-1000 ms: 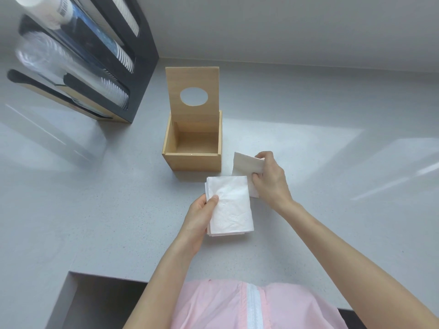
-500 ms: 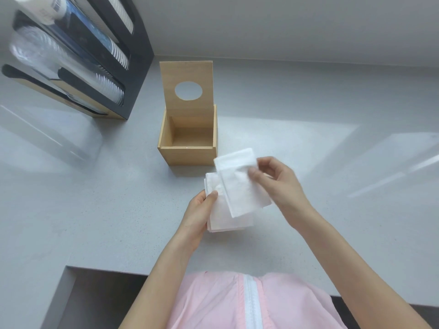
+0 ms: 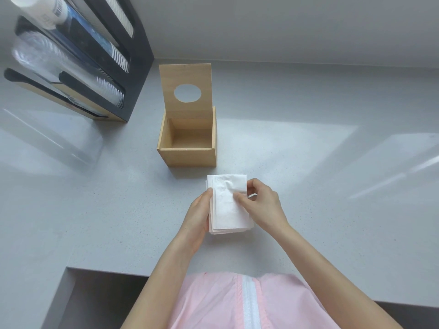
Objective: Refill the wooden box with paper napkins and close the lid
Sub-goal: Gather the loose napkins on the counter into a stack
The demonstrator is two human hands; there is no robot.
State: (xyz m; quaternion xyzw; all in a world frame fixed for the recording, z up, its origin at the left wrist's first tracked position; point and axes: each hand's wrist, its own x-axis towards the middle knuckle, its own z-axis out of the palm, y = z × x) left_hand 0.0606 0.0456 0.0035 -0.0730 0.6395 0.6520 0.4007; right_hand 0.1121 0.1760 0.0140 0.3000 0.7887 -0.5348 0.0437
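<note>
The right hand (image 3: 262, 205) has its fingers (image 3: 238, 196) pinched on the top napkin of a white napkin stack (image 3: 228, 205), while the left hand (image 3: 198, 217) clamps the stack's left side. The stack is near the bench (image 3: 95, 210) front edge, and just behind it stands the empty wooden box (image 3: 187, 156), lid (image 3: 185, 91) upright.

Both forearms are bare from the elbow down, with no sleeve, watch, ring or bracelet showing on the left hand (image 3: 198, 218) or the right hand (image 3: 261, 205). The nails are short and plain. The person wears a pale pink top (image 3: 213, 305) of thin, slightly crinkled fabric, with a white zip (image 3: 249, 305) down its middle.
</note>
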